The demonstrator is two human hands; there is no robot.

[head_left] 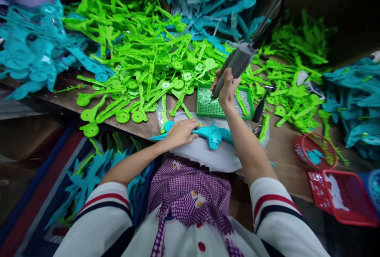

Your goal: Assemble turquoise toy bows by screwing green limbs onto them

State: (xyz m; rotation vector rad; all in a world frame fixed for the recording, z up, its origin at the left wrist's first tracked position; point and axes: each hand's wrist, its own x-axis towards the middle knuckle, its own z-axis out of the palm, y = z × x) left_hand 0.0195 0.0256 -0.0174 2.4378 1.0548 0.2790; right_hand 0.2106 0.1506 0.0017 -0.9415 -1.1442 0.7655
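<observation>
Turquoise plastic piece [214, 134], laid on white cloth [204, 157] at the near edge of the bench [289, 172], is clasped toward its left by the left hand [181, 132], apparently for steadiness; above a green tray [204, 104], a grey power tool [239, 62] is gripped in the right hand [227, 87].

The turquoise piece [214, 135] looks like smooth, glossy plastic, the white pad [204, 155] matt cloth.
</observation>
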